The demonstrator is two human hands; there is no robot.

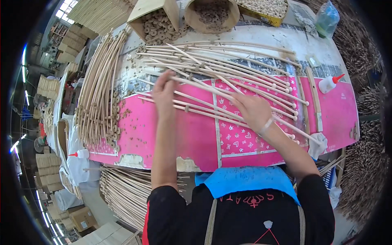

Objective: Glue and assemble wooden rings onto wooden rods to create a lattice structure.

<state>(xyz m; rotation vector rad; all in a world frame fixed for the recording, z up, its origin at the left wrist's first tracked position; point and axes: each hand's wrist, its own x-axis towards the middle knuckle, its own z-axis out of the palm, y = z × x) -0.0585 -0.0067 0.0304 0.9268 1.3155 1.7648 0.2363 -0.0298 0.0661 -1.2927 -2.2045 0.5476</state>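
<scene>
A long wooden stick [201, 86] runs slantwise between my two hands, above a pink-covered table [192, 141]. My left hand [164, 92] pinches it near its left end, fingers closed. My right hand [254, 112] is wrapped around the same stick farther right, hiding part of it. Around and beneath both hands lie several more sticks [261, 77], many with a round ball at the right end and a small ring near the left end. A white cloth [317, 145] lies by the right end of the held stick.
Left lies a bundle of ringed sticks [96, 90]. At the back stand a wooden box of rings [173, 14], a round tub [233, 14] and a yellow tray of balls [271, 19]. A red-tipped glue bottle [326, 85] stands right; another bottle [83, 154] is at the left edge.
</scene>
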